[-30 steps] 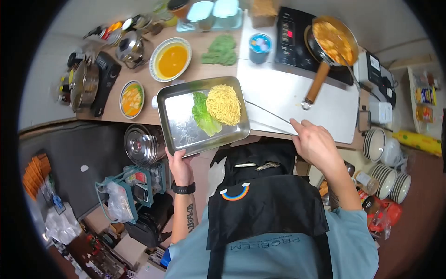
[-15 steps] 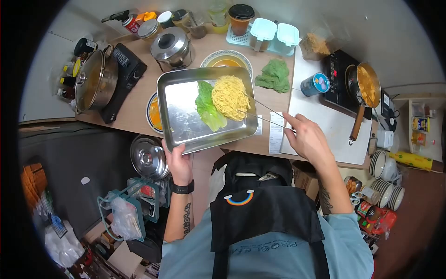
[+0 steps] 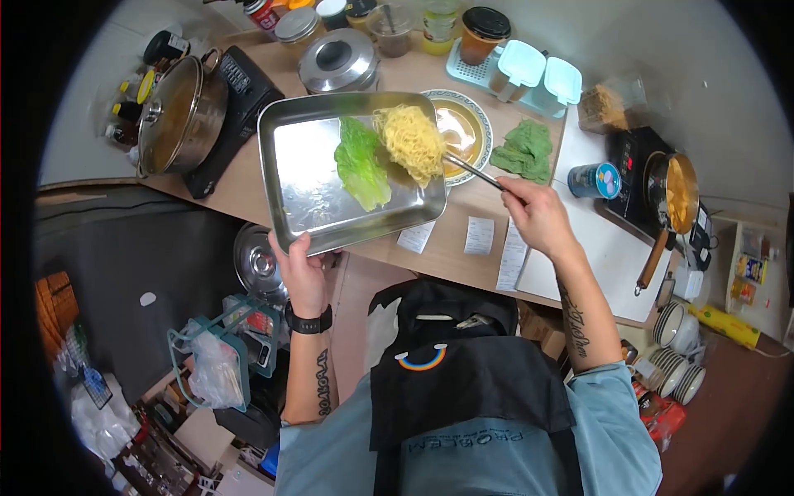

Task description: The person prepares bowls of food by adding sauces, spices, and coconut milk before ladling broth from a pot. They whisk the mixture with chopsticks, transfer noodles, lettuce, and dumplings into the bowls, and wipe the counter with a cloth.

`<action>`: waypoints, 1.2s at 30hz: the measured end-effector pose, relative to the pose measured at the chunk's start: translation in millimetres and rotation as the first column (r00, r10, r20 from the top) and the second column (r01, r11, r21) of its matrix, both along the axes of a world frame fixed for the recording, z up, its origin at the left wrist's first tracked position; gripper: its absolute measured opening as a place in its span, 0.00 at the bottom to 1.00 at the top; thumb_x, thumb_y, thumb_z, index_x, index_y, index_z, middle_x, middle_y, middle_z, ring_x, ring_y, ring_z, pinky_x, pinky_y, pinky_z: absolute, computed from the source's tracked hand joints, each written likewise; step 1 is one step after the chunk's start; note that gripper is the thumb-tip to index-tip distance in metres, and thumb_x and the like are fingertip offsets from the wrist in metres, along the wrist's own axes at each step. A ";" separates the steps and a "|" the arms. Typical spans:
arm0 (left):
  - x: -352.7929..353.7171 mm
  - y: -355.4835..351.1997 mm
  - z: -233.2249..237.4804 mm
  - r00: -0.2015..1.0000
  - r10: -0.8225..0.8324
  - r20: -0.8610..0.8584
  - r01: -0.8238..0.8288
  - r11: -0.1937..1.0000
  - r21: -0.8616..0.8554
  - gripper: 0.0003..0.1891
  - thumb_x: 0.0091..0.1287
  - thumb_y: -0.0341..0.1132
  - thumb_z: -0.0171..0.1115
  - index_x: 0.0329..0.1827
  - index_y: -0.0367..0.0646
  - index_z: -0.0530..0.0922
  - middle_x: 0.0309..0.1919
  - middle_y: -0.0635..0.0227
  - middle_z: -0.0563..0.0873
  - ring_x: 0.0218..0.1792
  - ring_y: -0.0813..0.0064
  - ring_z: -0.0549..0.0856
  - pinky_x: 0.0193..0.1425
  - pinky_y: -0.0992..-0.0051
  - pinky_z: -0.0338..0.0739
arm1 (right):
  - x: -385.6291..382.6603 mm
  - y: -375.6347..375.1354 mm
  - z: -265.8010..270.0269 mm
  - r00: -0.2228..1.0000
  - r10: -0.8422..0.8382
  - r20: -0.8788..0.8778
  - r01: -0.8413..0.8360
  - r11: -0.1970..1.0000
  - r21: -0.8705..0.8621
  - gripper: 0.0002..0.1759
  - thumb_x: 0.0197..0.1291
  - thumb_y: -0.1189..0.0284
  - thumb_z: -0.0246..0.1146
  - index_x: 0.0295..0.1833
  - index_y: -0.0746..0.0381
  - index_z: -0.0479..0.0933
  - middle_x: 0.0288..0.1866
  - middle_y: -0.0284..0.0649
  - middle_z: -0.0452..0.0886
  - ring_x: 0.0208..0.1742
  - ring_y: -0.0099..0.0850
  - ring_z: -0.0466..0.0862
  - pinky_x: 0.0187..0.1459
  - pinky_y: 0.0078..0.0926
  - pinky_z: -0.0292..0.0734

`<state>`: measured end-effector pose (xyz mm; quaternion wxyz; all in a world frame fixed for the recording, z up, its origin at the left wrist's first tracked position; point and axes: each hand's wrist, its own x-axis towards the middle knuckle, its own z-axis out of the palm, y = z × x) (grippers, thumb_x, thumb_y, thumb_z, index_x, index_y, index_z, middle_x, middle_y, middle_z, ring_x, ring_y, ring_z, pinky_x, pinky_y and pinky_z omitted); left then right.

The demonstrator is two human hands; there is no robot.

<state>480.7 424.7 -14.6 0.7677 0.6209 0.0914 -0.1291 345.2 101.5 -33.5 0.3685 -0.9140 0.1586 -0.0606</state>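
While left hand [image 3: 302, 277] grips the tray [image 3: 306, 178] rim and right hand [image 3: 536, 217] pinches chopsticks [image 3: 475, 172] against the noodles [image 3: 409, 142], step looks like sliding them off toward the bowl [image 3: 470, 132]; next needs a steady tilt.

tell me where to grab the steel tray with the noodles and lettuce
By the raised rim at its near left corner, coming from the person's side, as the left hand does: the tray is bare there, while lettuce and noodles sit toward its right end.
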 end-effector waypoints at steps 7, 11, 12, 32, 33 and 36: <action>4.8 9.6 -10.0 0.997 0.078 0.028 -0.078 0.997 0.008 0.17 0.73 0.30 0.51 0.63 0.42 0.65 0.49 0.59 0.80 0.40 0.67 0.85 0.40 0.65 0.84 | 10.1 -34.4 27.6 0.998 -0.042 -0.049 0.043 0.999 0.018 0.13 0.65 0.75 0.64 0.54 0.66 0.84 0.46 0.53 0.88 0.43 0.49 0.88 0.47 0.37 0.83; 1.2 11.7 -17.9 0.993 0.114 0.043 -0.114 0.993 0.005 0.18 0.74 0.30 0.50 0.65 0.42 0.64 0.50 0.58 0.80 0.41 0.65 0.86 0.40 0.63 0.85 | 11.8 -49.4 25.8 0.995 -0.045 -0.089 0.045 0.999 -0.008 0.14 0.65 0.75 0.64 0.54 0.66 0.84 0.45 0.55 0.87 0.42 0.48 0.89 0.45 0.34 0.82; 0.3 11.5 -18.6 0.992 0.122 0.036 -0.123 0.992 0.005 0.18 0.74 0.30 0.50 0.65 0.42 0.64 0.50 0.58 0.80 0.41 0.65 0.86 0.40 0.63 0.85 | 12.3 -51.9 26.1 0.997 -0.042 -0.070 0.039 0.998 -0.054 0.13 0.65 0.75 0.64 0.53 0.66 0.85 0.45 0.55 0.87 0.42 0.48 0.89 0.45 0.35 0.82; 1.4 37.7 -39.6 0.962 0.270 0.039 -0.265 0.959 -0.098 0.17 0.76 0.34 0.49 0.59 0.31 0.75 0.52 0.54 0.85 0.47 0.60 0.88 0.46 0.60 0.86 | 49.3 -31.5 94.6 0.871 -0.033 -0.490 -0.282 0.783 -0.554 0.16 0.64 0.70 0.62 0.56 0.63 0.81 0.41 0.50 0.87 0.41 0.49 0.88 0.46 0.47 0.82; 2.0 40.7 -39.7 0.962 0.271 0.038 -0.266 0.959 -0.100 0.17 0.76 0.34 0.49 0.59 0.31 0.75 0.52 0.54 0.85 0.47 0.60 0.88 0.46 0.60 0.86 | 52.6 -30.6 91.2 0.870 -0.014 -0.493 -0.293 0.790 -0.538 0.16 0.65 0.70 0.61 0.56 0.62 0.81 0.41 0.50 0.87 0.41 0.48 0.88 0.45 0.46 0.82; 1.2 49.9 -39.3 0.968 0.249 0.045 -0.240 0.960 -0.144 0.17 0.76 0.35 0.49 0.59 0.32 0.75 0.52 0.54 0.85 0.49 0.60 0.88 0.47 0.60 0.87 | 57.6 -29.7 42.0 0.858 0.031 -0.513 -0.332 0.796 -0.507 0.16 0.66 0.69 0.60 0.57 0.60 0.82 0.41 0.50 0.88 0.42 0.48 0.88 0.45 0.45 0.82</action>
